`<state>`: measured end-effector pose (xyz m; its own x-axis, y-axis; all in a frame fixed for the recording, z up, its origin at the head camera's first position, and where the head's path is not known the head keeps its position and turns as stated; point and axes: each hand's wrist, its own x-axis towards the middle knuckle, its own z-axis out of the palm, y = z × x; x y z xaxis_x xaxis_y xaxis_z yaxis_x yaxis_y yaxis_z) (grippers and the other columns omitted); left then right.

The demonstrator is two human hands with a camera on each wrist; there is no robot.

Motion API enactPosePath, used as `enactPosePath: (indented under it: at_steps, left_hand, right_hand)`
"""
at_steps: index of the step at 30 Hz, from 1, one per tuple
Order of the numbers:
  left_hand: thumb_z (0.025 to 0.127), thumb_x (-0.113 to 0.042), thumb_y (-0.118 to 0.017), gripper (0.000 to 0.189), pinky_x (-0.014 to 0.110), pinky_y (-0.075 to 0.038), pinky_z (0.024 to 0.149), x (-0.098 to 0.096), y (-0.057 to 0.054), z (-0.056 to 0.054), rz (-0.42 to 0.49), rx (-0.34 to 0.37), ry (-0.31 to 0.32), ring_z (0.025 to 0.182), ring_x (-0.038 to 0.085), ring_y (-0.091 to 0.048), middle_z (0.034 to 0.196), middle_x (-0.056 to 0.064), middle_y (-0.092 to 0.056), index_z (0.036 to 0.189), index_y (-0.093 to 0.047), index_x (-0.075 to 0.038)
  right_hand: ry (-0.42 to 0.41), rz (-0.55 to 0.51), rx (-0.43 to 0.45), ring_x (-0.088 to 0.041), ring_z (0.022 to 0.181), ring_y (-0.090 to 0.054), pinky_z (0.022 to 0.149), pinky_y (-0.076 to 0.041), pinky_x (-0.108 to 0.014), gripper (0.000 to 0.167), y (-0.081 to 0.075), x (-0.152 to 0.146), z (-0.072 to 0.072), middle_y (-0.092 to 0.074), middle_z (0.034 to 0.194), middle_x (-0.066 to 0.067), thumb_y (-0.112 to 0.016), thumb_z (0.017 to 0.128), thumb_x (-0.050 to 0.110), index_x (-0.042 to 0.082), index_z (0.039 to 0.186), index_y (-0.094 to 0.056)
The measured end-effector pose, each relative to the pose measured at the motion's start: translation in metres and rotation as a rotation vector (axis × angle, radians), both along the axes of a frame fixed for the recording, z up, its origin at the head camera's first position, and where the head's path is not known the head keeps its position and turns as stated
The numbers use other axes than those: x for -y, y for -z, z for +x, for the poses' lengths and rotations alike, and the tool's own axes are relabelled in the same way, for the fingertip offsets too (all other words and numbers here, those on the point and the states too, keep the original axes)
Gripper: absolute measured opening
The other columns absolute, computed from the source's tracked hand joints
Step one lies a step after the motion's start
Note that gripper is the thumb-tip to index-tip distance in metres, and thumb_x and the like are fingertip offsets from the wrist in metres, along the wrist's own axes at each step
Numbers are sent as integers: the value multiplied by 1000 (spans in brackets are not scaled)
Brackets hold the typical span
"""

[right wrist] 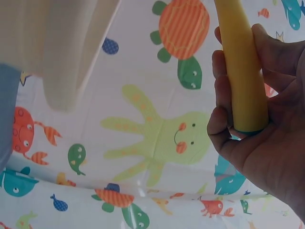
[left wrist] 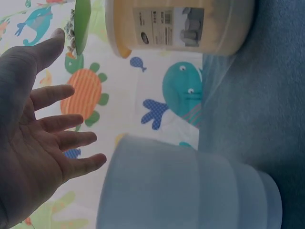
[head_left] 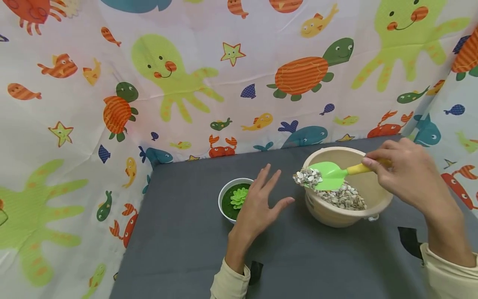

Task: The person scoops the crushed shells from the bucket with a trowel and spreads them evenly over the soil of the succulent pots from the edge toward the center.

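In the head view my right hand grips the yellow handle of a toy trowel with a green blade. Small pale stones or shell bits lie on the blade, over the left rim of a beige tub. More of these bits fill part of the tub. The right wrist view shows fingers curled round the handle. My left hand, fingers spread and holding nothing, is above the right side of a white pot with a green succulent, partly hiding it.
The pot and tub stand on a dark grey table. Behind and at both sides hangs a white cloth printed with sea animals. Black straps show at the wrists. A printed label is on the tub's side.
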<state>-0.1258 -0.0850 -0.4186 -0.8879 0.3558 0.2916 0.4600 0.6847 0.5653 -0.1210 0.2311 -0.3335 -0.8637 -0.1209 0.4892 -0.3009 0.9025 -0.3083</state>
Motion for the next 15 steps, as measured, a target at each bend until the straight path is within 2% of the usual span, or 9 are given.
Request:
enactPosePath:
  at_steps: [8,15]
  left_hand:
    - [95,-50,-73,77,60,-36,124,10,1,0,18,0,-22,162,33,-29,174,5,-29,161,-44,-22]
    - [95,-51,-73,78,61,-36,124,21,1,0,31,8,-49,161,33,-29,174,4,-28,161,-44,-23]
  right_hand:
    - [-40,-11,3,-29,84,-50,66,-36,-41,14,2,12,-6,-73,86,-17,-83,83,7,-3,92,-81]
    - [-77,-27,5,-26,82,-49,64,-35,-37,16,1,26,-12,-73,83,-15,-84,83,8,-3,93,-81]
